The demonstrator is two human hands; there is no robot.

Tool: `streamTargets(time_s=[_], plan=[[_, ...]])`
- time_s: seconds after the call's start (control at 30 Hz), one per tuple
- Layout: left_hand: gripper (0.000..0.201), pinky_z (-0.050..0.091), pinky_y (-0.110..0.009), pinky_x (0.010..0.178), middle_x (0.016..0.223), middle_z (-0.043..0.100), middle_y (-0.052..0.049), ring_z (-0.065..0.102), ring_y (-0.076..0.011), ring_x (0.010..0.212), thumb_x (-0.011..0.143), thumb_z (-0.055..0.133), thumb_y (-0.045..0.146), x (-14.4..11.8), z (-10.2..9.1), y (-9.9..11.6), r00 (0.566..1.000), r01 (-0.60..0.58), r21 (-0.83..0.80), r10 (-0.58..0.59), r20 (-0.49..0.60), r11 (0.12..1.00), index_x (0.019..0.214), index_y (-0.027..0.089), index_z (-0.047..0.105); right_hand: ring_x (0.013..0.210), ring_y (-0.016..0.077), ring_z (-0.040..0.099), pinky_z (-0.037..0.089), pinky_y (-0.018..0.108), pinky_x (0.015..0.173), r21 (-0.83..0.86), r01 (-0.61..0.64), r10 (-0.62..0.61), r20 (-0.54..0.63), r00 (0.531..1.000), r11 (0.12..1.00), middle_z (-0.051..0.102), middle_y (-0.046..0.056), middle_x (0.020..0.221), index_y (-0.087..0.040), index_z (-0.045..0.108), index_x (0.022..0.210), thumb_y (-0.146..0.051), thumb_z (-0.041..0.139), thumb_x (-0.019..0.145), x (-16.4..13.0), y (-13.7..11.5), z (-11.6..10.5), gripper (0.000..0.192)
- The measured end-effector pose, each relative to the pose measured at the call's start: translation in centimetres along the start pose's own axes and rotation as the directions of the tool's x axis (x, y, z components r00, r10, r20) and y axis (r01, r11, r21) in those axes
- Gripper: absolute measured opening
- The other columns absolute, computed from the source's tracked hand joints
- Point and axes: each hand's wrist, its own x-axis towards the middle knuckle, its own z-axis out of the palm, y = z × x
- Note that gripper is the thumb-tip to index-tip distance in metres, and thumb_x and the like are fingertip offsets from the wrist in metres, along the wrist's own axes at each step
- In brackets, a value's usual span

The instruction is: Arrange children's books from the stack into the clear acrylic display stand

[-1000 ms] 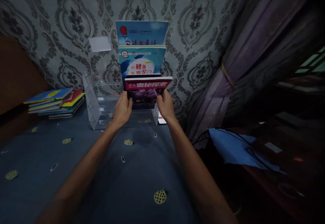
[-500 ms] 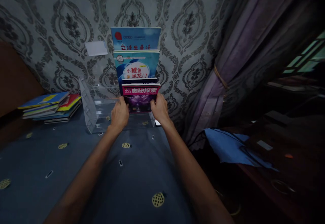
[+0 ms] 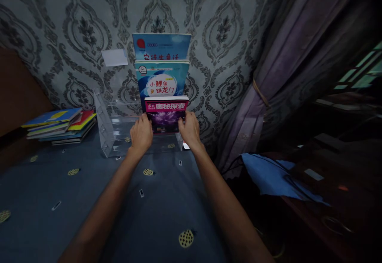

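- Your left hand (image 3: 141,134) and right hand (image 3: 188,129) pinch the side edges of the red book (image 3: 166,111).
- It stands in the clear rack's (image 3: 105,129) front slot at the desk's (image 3: 89,199) back edge.
- Thin, light, bendy, probably glossy: hold it low by both edges.

Home room: damask wallpaper (image 3: 227,36), tied curtain (image 3: 283,64), children's books (image 3: 58,123), patterned blue tablecloth (image 3: 89,183).
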Motion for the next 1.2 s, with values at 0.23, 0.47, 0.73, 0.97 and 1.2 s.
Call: streamTargets(time_s=[0.23, 0.47, 0.73, 0.97, 1.2], plan=[[0.028, 0.053, -0.038, 0.084, 0.113, 0.07, -0.02, 0.069, -0.0316, 0.106, 0.102, 0.035, 0.023, 0.1, 0.4, -0.1, 1.0, -0.001, -0.077, 0.001, -0.005, 0.997, 0.121, 0.011, 0.052, 0.093, 0.0326, 0.059, 0.049, 0.052, 0.09, 0.073, 0.038, -0.035, -0.046, 0.998, 0.997, 0.065, 0.015, 0.095, -0.016, 0.062, 0.102, -0.02, 0.045, 0.085, 0.2, 0.5, 0.4, 0.024], [0.028, 0.053, -0.039, 0.083, 0.112, 0.07, -0.02, 0.07, -0.0312, 0.102, 0.101, 0.033, 0.022, 0.3, 1.0, -0.3, 1.0, -0.012, -0.119, 0.01, -0.018, 0.993, 0.12, 0.012, 0.052, 0.092, 0.0318, 0.059, 0.049, 0.053, 0.091, 0.143, 0.046, -0.033, -0.094, 0.995, 0.989, 0.065, 0.014, 0.093, -0.018, 0.063, 0.1, -0.018, 0.045, 0.084, 0.1, 0.7, 0.9, 0.024], [0.029, 0.051, -0.041, 0.085, 0.105, 0.071, -0.02, 0.068, -0.0342, 0.103, 0.101, 0.033, 0.022, 1.7, 1.0, -0.6, 0.999, -0.026, -0.07, 0.023, -0.035, 0.997, 0.117, 0.01, 0.055, 0.091, 0.0305, 0.06, 0.051, 0.048, 0.086, 0.197, 0.049, -0.037, -0.066, 0.997, 0.979, 0.066, 0.013, 0.091, -0.017, 0.066, 0.099, -0.021, 0.046, 0.084, 0.5, 1.1, 0.6, 0.025], [0.028, 0.05, -0.042, 0.087, 0.104, 0.071, -0.02, 0.067, -0.0328, 0.103, 0.102, 0.033, 0.021, 1.8, 0.5, -0.6, 0.999, -0.035, -0.082, 0.033, -0.031, 0.996, 0.114, 0.011, 0.057, 0.097, 0.0301, 0.063, 0.052, 0.046, 0.088, 0.258, 0.049, -0.046, -0.018, 0.999, 0.965, 0.07, 0.015, 0.101, -0.016, 0.068, 0.106, -0.025, 0.048, 0.086, 1.0, 1.9, 0.3, 0.029], [0.031, 0.049, -0.04, 0.089, 0.107, 0.071, -0.02, 0.067, -0.0308, 0.105, 0.102, 0.03, 0.023, 1.4, 1.1, -1.2, 0.998, -0.064, -0.134, 0.06, -0.034, 0.989, 0.113, 0.012, 0.058, 0.096, 0.0281, 0.065, 0.052, 0.043, 0.088, 0.281, 0.053, -0.046, -0.032, 0.998, 0.958, 0.073, 0.014, 0.103, -0.018, 0.071, 0.104, -0.032, 0.046, 0.09, 1.1, 2.3, 0.0, 0.031]])
